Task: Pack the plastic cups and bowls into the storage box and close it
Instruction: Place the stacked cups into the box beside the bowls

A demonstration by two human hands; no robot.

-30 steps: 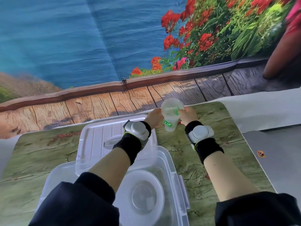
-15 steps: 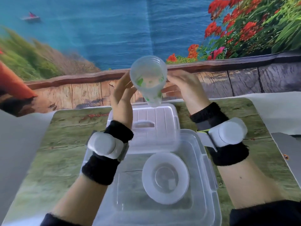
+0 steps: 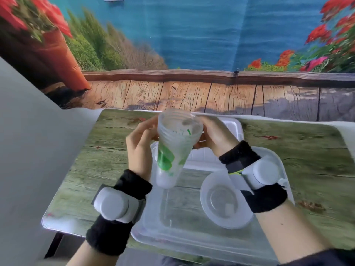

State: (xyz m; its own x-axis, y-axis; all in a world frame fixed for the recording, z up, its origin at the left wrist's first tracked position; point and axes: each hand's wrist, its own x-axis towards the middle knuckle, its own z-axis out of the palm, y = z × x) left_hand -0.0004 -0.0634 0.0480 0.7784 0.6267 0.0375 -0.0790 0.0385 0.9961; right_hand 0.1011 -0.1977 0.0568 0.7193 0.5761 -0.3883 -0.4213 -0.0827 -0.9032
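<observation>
A stack of clear plastic cups (image 3: 173,150) with green print hangs upright above the open storage box (image 3: 192,240), mouth toward me. My left hand (image 3: 139,146) grips its left side and my right hand (image 3: 215,137) holds its right rim. Inside the clear box, on the right, lies a stack of clear plastic bowls (image 3: 224,204). The box's white lid (image 3: 233,129) lies flat on the table just behind the box, partly hidden by my hands.
The box sits on a small table (image 3: 99,169) with a green wood-print cover; its left and front edges are near. A white wall panel (image 3: 28,150) stands at the left. A printed sea-and-flowers backdrop hangs behind the table.
Both hands carried the cups from the table behind the lid up and toward me, then down over the box's left half. The view swung left.
</observation>
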